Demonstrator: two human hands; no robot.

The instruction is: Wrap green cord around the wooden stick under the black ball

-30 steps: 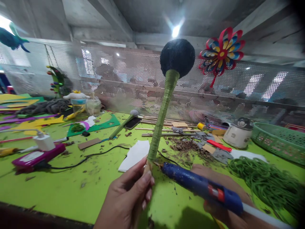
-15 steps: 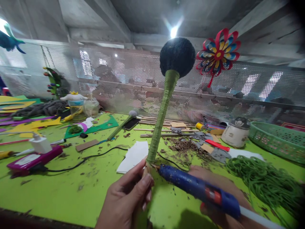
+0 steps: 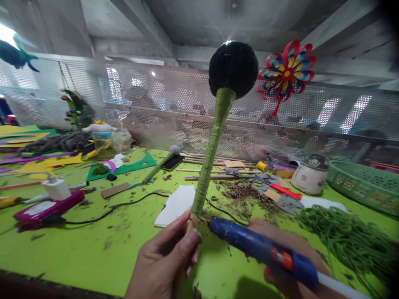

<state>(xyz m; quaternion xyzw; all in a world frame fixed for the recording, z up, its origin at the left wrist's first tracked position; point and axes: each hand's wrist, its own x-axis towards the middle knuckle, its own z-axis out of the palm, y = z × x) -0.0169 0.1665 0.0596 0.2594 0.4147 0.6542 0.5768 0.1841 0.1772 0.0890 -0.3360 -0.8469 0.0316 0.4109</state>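
My left hand [image 3: 170, 257] pinches the bare lower end of a stick [image 3: 209, 160] wrapped in green yarn. The stick stands nearly upright, leaning slightly right, and carries a round black fuzzy ball [image 3: 233, 68] at its top. My right hand [image 3: 289, 257] is closed around a blue hot glue gun [image 3: 249, 238], with a white glue stick [image 3: 335, 286] coming out of its rear. The gun's tip sits at the lower edge of the yarn wrapping, just above my left fingers. Part of my right hand is hidden behind the gun.
A heap of green yarn [image 3: 346, 236] lies at right, below a green basket [image 3: 358, 187]. Thin sticks [image 3: 218, 177], brown scraps and red-handled tool [image 3: 286, 191] lie behind. At left are a purple power strip [image 3: 50, 207], its black cord, and coloured sheets. A perforated screen [image 3: 174, 104] stands behind.
The view has shifted slightly. Both hands keep their grips, and the glue gun tip remains by the lower end of the wrapping.
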